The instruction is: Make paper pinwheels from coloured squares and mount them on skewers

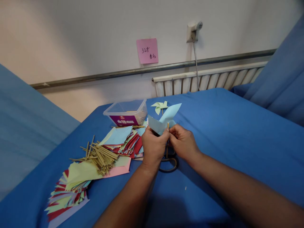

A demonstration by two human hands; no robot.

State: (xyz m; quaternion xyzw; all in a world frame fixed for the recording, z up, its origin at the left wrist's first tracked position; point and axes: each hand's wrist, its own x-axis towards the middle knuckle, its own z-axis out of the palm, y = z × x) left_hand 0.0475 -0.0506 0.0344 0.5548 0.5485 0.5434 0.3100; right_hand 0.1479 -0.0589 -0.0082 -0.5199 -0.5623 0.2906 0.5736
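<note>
A light blue paper pinwheel (171, 113) is held up over the table, its folded blades pointing up and out. My left hand (155, 144) is closed on its paper from the left. My right hand (184, 141) pinches close to a thin wooden stick (168, 125) at the pinwheel's centre; the fingertips of both hands nearly meet there. Exactly what the right fingertips grip is partly hidden. Below the hands lie scissors with dark handles (169, 167), mostly covered. Behind the hands rests a pale green pinwheel (160, 107) on a stick.
On the blue-covered table (237, 142), a heap of wooden sticks (103, 156) lies at left. Stacks of coloured paper (128, 141) and fanned sheets (68, 193) surround it. A clear plastic box (127, 110) stands behind. The wall has a radiator (209, 79) and a metal rail (114, 74).
</note>
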